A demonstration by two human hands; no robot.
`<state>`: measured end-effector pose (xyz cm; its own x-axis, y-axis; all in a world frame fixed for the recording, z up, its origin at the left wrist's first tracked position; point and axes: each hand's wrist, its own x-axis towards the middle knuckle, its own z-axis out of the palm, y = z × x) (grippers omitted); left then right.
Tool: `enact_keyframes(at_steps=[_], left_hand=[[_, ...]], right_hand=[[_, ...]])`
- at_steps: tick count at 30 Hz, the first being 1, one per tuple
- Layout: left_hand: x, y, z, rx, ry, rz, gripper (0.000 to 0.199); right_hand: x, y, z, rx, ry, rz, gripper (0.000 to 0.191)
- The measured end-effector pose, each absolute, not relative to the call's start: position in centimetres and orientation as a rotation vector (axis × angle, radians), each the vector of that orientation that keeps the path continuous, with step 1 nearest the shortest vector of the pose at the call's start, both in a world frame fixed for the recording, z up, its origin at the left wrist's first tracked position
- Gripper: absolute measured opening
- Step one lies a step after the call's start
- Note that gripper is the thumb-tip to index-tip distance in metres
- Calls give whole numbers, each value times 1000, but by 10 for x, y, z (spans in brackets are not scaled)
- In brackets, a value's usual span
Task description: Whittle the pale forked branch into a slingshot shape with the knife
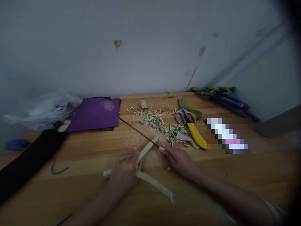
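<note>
My left hand (124, 172) is wrapped around a peeled, pale forked branch (156, 183) near where its arms meet. One arm points up and away, another stretches toward the lower right, and a short end sticks out to the left of the hand. With my right hand (181, 161) I grip a slim, dark file (136, 131) by its pale handle end. The file lies across the upper arm of the branch close to its tip, pointing to the upper left. My fingers hide the fork itself.
Wood shavings (156, 121) are scattered beyond my hands. Scissors (185, 114) and a yellow utility knife (197, 136) lie right of them. A purple sheet (96, 113) and a plastic bag (42, 110) are at the left, a bundle of dark sticks (228, 100) at the back right.
</note>
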<state>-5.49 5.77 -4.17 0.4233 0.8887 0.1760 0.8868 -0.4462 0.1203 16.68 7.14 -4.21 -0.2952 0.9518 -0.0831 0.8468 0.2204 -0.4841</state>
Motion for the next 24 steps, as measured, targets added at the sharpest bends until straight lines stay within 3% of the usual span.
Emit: enact_keyframes(at_steps=[7,14,20,24], left_hand=[[-54,59,-36,2660,1636,284,25],[-55,58,-41,2902,1640,222,30],[-63,60,-30,3263,1512,114,37],[-73,70,-19,3478,1306,63,42]], right_hand=[[169,72,-42,-1683,-2265,723,35],[162,69,-39,-1833,-2406,473,37],[172,71,-37,-1565,-2136,940,33],[176,73,-36,-1447,-2031,1065,29]])
